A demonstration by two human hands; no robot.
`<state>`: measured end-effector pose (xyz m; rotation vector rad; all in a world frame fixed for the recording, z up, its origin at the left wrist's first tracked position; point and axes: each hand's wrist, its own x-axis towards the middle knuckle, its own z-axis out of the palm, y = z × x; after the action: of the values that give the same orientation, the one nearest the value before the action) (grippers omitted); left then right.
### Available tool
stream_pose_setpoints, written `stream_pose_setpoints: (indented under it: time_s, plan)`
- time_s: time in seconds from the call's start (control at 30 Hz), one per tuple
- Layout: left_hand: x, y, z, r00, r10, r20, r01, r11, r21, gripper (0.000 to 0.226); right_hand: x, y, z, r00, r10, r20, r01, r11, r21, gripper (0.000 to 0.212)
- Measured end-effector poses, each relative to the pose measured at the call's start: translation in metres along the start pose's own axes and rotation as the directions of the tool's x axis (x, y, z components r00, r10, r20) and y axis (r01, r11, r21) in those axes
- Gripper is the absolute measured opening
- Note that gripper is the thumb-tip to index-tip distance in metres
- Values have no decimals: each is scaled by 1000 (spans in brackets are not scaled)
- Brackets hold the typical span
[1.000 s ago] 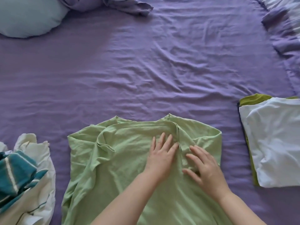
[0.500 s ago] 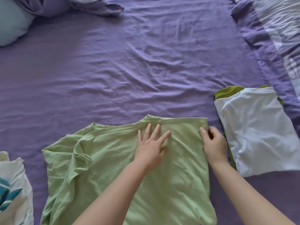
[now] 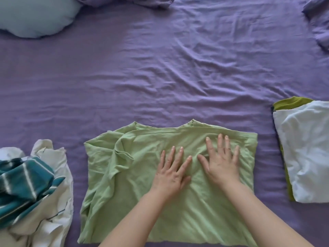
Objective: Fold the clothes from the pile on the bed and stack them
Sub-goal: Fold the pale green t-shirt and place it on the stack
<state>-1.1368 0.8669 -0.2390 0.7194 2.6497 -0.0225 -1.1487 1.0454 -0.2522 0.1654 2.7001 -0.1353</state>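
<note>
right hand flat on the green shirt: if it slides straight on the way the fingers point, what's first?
The right hand would first cross the light green shirt's folded far edge, then bare purple sheet. Nothing else seems to lie in that line; the folded stack sits off to its right.

Wrinkled purple bedsheet (image 3: 160,68); pale blue pillow (image 3: 33,16) far left corner.

Soft even daylight, faint shadows in sheet creases, slight blur, wide-angle bowing at edges

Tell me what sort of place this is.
Most likely a bedroom: the work surface is a bed with a wrinkled purple sheet, a pale blue pillow lies at its far left, and a bunched purple duvet sits at the far right.
</note>
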Motion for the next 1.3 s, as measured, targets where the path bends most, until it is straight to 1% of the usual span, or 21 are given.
stream_pose_setpoints:
  time_s: [0.03, 0.1, 0.13, 0.23, 0.3, 0.4, 0.47, 0.53, 0.63, 0.67, 0.7, 0.73, 0.8, 0.87, 0.93, 1.03, 1.07, 1.13, 1.2, 1.27, 1.3]
  plan:
    - [-10, -7, 1, 1000, -5, 24, 5, 1000, -18, 59, -5, -16, -2, 997, -74, -13, 74, 997, 0, 66]
    - [-29, -21, 7, 999, -18, 52, 20, 999, -42, 56, -20, -47, -1, 967, -249, -47, 248, 968, -41, 62]
    - [-39, -30, 12, 999, -27, 43, 29, 998, -53, 54, -27, -61, 1, 953, -298, -60, 295, 954, -53, 61]
    - [-71, -57, 29, 997, -50, -57, 45, 996, -77, 45, -46, -95, 10, 931, -361, -58, 360, 933, -26, 65]
    - [-91, -78, 37, 995, -63, -81, 56, 994, -89, 44, -57, -115, 19, 905, -421, -53, 421, 907, -21, 69]
    - [-108, -113, 42, 992, -82, -92, 72, 992, -104, 47, -66, -145, 31, 856, -515, -35, 513, 857, -46, 56]
    - [-109, -139, 38, 991, -100, -85, 94, 994, -63, 52, -63, -166, 33, 839, -541, -47, 539, 840, -61, 55]
    - [-104, -165, 30, 984, -160, -74, 160, 987, -3, 58, -51, -189, 29, 840, -542, -32, 539, 839, -74, 56]
    - [-98, -196, 17, 957, -281, -68, 288, 947, 140, 63, -24, -226, 19, 848, -528, 45, 530, 842, -100, 55]
    - [-97, -205, 16, 947, -318, -49, 321, 934, 159, 64, -13, -237, 20, 842, -535, 74, 540, 834, -116, 56]
    - [-96, -213, 19, 932, -362, -15, 361, 923, 133, 64, -2, -248, 22, 842, -532, 89, 540, 833, -122, 58]
    - [-97, -218, 22, 906, -423, 17, 421, 904, 72, 64, 7, -257, 23, 848, -521, 95, 530, 837, -135, 60]
    - [-100, -218, 28, 844, -535, 47, 537, 840, -82, 63, 20, -274, 22, 861, -499, 98, 509, 844, -167, 63]
    - [-107, -208, 30, 798, -597, 78, 595, 761, -257, 66, 30, -290, 18, 874, -475, 104, 486, 856, -178, 66]
    - [-117, -196, 32, 771, -629, 97, 613, 692, -381, 68, 39, -301, 11, 894, -429, 132, 446, 880, -162, 69]
    - [-137, -178, 36, 760, -641, 102, 601, 635, -485, 70, 38, -310, 2, 903, -381, 199, 412, 899, -149, 71]
    - [-144, -173, 36, 747, -658, 95, 601, 607, -520, 71, 33, -310, 0, 906, -374, 200, 405, 902, -147, 69]
    - [-155, -166, 36, 698, -710, 95, 613, 524, -592, 74, 18, -310, -1, 913, -372, 170, 396, 906, -146, 65]
    - [-163, -161, 36, 634, -752, 180, 642, 381, -665, 74, 0, -310, -2, 914, -394, 99, 404, 907, -117, 56]
    - [-170, -160, 36, 575, -747, 333, 653, 173, -738, 72, -16, -315, -4, 916, -399, 34, 400, 916, -19, 47]
    - [-174, -158, 36, 561, -727, 397, 634, 68, -770, 70, -22, -320, -4, 926, -376, 19, 375, 926, 47, 48]
